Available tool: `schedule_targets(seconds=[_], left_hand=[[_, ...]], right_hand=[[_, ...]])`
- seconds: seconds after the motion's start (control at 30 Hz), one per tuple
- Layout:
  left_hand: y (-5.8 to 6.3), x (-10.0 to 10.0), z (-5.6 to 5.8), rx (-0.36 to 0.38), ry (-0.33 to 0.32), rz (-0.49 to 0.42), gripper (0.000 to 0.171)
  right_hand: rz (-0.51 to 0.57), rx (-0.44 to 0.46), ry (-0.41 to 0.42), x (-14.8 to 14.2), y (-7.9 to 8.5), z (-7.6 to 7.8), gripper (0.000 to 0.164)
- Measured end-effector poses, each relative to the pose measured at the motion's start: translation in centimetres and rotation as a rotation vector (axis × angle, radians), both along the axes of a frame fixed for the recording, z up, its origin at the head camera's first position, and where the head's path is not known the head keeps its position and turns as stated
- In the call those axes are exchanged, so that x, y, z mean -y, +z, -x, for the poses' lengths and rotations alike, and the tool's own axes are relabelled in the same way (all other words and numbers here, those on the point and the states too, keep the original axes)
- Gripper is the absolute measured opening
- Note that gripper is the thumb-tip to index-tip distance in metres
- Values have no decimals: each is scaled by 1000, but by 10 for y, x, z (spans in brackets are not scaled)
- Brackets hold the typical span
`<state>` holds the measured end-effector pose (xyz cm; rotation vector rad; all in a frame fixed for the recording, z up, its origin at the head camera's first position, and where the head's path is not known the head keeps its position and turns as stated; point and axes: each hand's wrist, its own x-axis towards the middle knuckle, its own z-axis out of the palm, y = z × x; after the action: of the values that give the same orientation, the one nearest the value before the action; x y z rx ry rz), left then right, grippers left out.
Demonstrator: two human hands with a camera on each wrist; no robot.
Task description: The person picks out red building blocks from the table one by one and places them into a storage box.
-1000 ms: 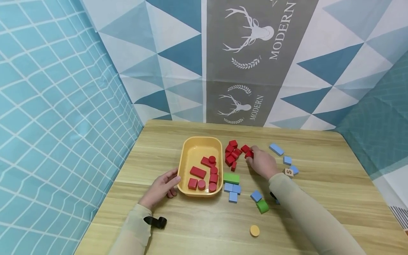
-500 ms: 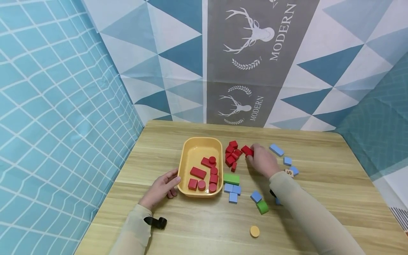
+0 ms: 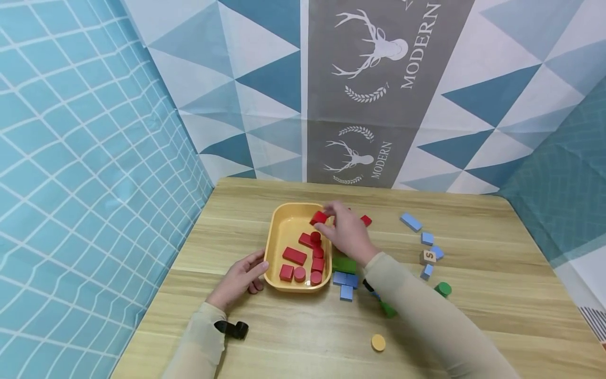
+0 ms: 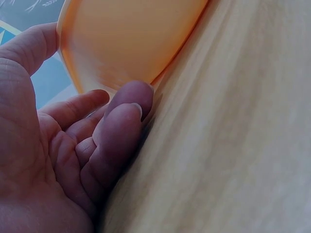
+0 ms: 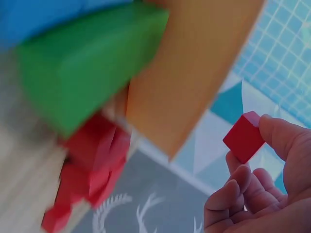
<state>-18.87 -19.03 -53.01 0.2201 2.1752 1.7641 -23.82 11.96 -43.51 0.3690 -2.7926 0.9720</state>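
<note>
My right hand pinches a red block between thumb and fingers, over the right rim of the yellow tray. The right wrist view shows the block as a small cube at the fingertips. Inside the tray lie several red blocks, among them a long one and round ones. My left hand rests at the tray's left side, thumb at the rim. In the left wrist view its other fingers lie loosely bent by the outer wall, close to the table.
Right of the tray, loose red blocks are partly hidden behind my right hand. A green block and several blue ones sit nearby. Farther right are a lettered wooden cube and a green cylinder. A yellow disc lies nearer.
My right hand has picked up a red block from the right of the pile and carried it left to the tray. The left hand and the tray have stayed in place.
</note>
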Motion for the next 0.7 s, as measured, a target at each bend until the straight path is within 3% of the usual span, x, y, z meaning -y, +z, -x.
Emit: schedule_targets(seconds=[0.17, 0.37, 0.6, 0.7], left_hand=[[-1, 0, 0, 4, 6, -3, 64], [1, 0, 0, 17, -8, -3, 62], [36, -7, -13, 13, -24, 15, 60], [37, -8, -14, 15, -22, 15, 60]], right_hand=[[-49, 46, 36, 24, -17, 7, 40], [-201, -37, 20, 32, -39, 21, 32], [-319, -32, 12, 35, -44, 27, 25], [-359, -28, 44, 37, -45, 26, 21]])
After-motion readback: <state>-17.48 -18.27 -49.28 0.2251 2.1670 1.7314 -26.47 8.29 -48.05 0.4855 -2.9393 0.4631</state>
